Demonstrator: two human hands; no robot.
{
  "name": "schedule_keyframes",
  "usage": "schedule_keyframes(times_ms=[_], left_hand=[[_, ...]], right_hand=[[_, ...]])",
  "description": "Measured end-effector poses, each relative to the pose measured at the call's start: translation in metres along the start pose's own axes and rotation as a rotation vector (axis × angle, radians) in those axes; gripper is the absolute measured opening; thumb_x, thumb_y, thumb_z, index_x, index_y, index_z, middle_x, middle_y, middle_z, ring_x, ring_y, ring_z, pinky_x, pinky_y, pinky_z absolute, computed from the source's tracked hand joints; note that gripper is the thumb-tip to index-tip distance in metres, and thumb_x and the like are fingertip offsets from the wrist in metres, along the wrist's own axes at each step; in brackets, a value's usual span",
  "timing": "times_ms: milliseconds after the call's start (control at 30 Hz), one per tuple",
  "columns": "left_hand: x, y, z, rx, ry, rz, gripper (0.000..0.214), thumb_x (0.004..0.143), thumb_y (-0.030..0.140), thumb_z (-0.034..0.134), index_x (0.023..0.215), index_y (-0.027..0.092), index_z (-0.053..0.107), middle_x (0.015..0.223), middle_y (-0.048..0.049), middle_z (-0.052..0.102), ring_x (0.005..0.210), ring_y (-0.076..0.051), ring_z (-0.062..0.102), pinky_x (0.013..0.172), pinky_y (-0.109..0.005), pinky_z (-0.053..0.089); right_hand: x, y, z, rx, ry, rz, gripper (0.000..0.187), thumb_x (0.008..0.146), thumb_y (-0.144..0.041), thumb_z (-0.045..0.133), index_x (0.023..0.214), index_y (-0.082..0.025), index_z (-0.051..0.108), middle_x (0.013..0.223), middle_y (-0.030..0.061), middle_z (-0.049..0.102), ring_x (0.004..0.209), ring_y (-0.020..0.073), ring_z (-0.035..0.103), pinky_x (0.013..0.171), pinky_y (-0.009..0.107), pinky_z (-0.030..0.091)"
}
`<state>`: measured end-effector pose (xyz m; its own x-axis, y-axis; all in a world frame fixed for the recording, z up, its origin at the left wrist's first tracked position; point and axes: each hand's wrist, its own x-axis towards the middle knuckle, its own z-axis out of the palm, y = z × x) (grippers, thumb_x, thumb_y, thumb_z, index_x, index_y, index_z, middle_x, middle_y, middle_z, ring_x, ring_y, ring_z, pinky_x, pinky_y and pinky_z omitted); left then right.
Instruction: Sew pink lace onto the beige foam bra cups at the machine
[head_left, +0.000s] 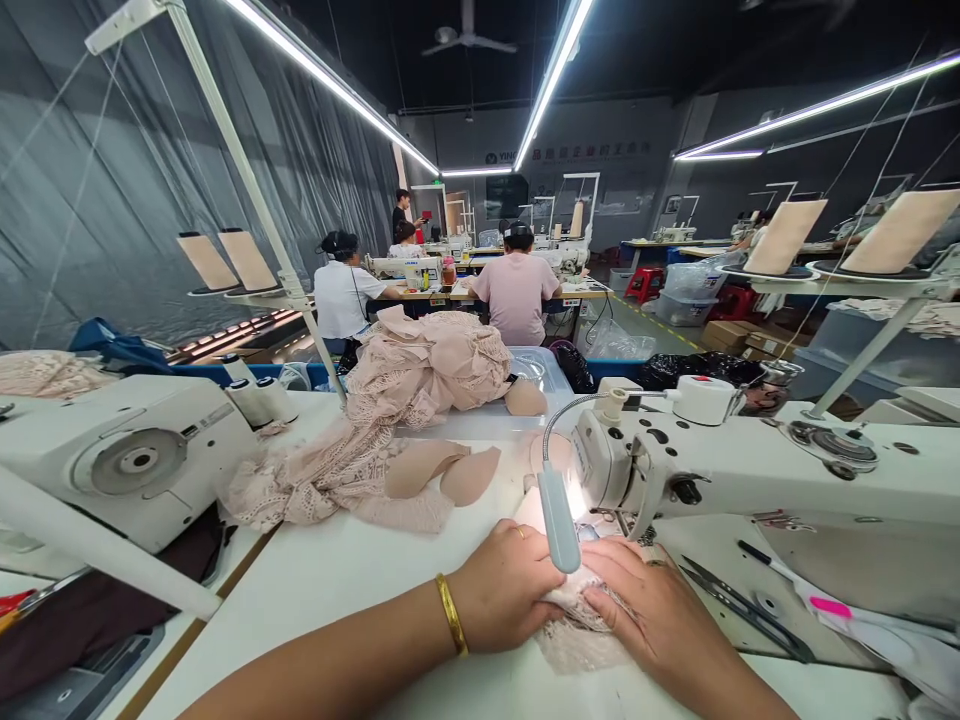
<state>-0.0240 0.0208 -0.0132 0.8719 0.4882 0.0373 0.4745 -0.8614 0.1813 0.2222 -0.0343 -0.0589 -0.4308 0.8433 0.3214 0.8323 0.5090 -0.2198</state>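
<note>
Beige lace fabric (581, 650) lies bunched at the sewing machine (637, 460), under its needle area. My left hand (510, 585), with a gold bangle at the wrist, is closed on the left side of the lace. From the right, my right hand (649, 600) grips the same piece, thumb on the near side and fingers reaching toward the presser foot. A grey lamp head (559, 525) on a flexible neck hangs above and hides part of the fabric and some fingertips. The stitching point is hard to make out.
Black scissors (750, 610) and a white tool with a pink mark (831, 607) lie right of my right hand. A heap of beige lace (431, 365) with loose cups (471, 476) sits ahead. Another machine (142, 460) stands left. People work at tables beyond.
</note>
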Motion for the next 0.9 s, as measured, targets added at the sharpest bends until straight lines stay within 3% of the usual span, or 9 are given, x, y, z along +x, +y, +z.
schedule_keyframes(times_ms=[100,200,367,567,767,900], left_hand=[[0.008,-0.01,-0.001,-0.016,0.045,0.083,0.008,0.095,0.025,0.067,0.098,0.022,0.061,0.117,-0.0035,0.071,0.108,-0.024,0.065,0.097,-0.041,0.044],[0.014,-0.018,0.001,-0.007,0.073,0.129,0.008,0.093,0.017,0.061,0.098,0.022,0.061,0.116,-0.0039,0.072,0.108,-0.023,0.066,0.1,-0.04,0.043],[0.02,-0.022,0.008,0.064,0.094,0.143,0.007,0.094,0.016,0.053,0.095,0.02,0.059,0.118,-0.0077,0.071,0.108,-0.024,0.065,0.098,-0.04,0.045],[0.025,-0.023,0.011,0.057,0.17,0.206,0.008,0.09,0.013,0.053,0.089,0.02,0.057,0.112,-0.0056,0.072,0.104,-0.022,0.065,0.096,-0.037,0.048],[0.026,-0.023,0.013,0.081,0.217,0.235,0.007,0.092,0.014,0.055,0.087,0.019,0.058,0.109,-0.0067,0.071,0.1,-0.021,0.065,0.096,-0.036,0.049],[0.028,-0.022,0.009,0.066,0.24,0.25,0.01,0.09,0.012,0.054,0.084,0.019,0.056,0.098,-0.005,0.07,0.094,-0.02,0.064,0.093,-0.034,0.05]], right_hand=[[-0.002,0.005,0.006,-0.094,0.035,0.017,0.035,0.108,-0.039,0.043,0.126,-0.027,0.07,0.13,0.0062,0.076,0.106,0.0325,0.074,0.088,0.055,0.058],[-0.004,0.01,0.01,-0.157,0.05,0.003,0.036,0.108,-0.04,0.043,0.127,-0.026,0.07,0.128,0.0072,0.077,0.101,0.0314,0.075,0.083,0.051,0.059],[-0.004,0.015,0.012,-0.205,0.095,0.013,0.037,0.107,-0.037,0.042,0.127,-0.024,0.07,0.116,0.0095,0.08,0.093,0.031,0.075,0.074,0.048,0.06],[-0.011,0.013,0.015,-0.134,0.022,0.166,0.036,0.11,-0.039,0.039,0.131,-0.029,0.066,0.119,0.0062,0.079,0.091,0.0277,0.074,0.085,0.05,0.058],[-0.012,0.02,0.014,-0.078,-0.087,0.131,0.036,0.109,-0.041,0.04,0.134,-0.029,0.064,0.118,0.0061,0.078,0.093,0.0266,0.076,0.084,0.049,0.06],[-0.011,0.019,0.013,-0.099,-0.041,0.135,0.035,0.109,-0.04,0.042,0.135,-0.029,0.063,0.122,0.0058,0.078,0.097,0.028,0.076,0.086,0.051,0.06]])
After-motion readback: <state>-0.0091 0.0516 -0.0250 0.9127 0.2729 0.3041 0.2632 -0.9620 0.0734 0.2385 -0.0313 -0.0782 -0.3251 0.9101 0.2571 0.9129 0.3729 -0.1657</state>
